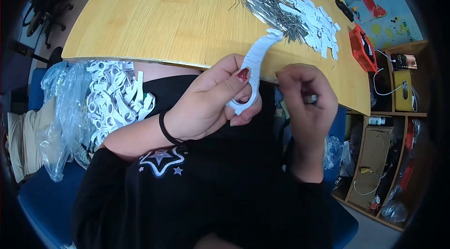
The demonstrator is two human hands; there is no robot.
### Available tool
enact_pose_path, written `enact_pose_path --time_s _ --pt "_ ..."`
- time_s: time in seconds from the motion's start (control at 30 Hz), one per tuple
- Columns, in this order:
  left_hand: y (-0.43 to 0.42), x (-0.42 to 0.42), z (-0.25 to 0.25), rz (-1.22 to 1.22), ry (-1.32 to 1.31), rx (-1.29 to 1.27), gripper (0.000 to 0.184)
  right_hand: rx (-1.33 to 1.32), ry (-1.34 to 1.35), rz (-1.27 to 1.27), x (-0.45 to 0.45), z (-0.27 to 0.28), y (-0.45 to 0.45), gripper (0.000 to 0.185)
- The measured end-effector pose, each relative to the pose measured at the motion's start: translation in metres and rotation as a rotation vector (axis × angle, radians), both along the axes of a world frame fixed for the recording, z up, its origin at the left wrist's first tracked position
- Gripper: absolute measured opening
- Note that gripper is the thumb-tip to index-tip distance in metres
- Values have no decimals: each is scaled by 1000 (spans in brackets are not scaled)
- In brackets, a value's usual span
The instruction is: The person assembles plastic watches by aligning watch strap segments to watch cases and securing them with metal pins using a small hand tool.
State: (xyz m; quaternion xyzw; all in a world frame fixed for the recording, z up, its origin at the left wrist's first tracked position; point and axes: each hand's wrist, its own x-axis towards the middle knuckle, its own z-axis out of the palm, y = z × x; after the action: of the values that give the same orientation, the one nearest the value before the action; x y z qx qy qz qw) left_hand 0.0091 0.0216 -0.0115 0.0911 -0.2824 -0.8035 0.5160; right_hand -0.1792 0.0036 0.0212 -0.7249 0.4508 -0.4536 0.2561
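Observation:
My left hand (pixel 208 96) is closed on a curved white plastic piece (pixel 256 57) with a ring at its lower end. The thumb presses its face, and fingers curl behind and around the ring. A small white strip sits across the piece's upper tip. Just to the right, apart from the piece, my right hand (pixel 309 96) is raised with thumb and index finger pinched together. Anything between those fingertips is too small to make out. A small pale object (pixel 312 99) shows among its curled fingers; I cannot tell what it is.
Thin metal pins (pixel 265 5) lie heaped on the wooden table (pixel 154 19), beside a pile of white strips (pixel 321 26). Many white ringed pieces (pixel 110 94) fill a clear bag at left. A red basket (pixel 361 47) stands at the table's right edge, near shelves (pixel 393 113).

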Motion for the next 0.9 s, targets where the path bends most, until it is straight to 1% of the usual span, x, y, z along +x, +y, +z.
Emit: enact_pose_path --time_s 0.1,0.13,0.23,0.33,0.43,0.53,0.73,0.9 --pt "-2 1 -5 -37 32 -25 16 412 -507 145 10 15 10 11" --pt "-2 1 -6 -43 35 -28 16 430 -499 163 11 14 10 12" --pt "-1 1 0 -36 31 13 17 370 -350 145 8 7 11 11" --pt "0 1 1 -26 20 23 19 202 -168 165 8 4 8 13" --pt "-2 1 -5 -52 48 -14 18 77 -65 169 9 7 8 15" --pt "-2 2 -7 -71 66 -32 18 120 -198 125 13 7 13 18" --pt "-2 1 -8 -80 61 -42 16 202 -301 130 16 11 18 20" --pt "-1 1 -5 -64 4 -39 16 191 -320 151 13 7 17 17"
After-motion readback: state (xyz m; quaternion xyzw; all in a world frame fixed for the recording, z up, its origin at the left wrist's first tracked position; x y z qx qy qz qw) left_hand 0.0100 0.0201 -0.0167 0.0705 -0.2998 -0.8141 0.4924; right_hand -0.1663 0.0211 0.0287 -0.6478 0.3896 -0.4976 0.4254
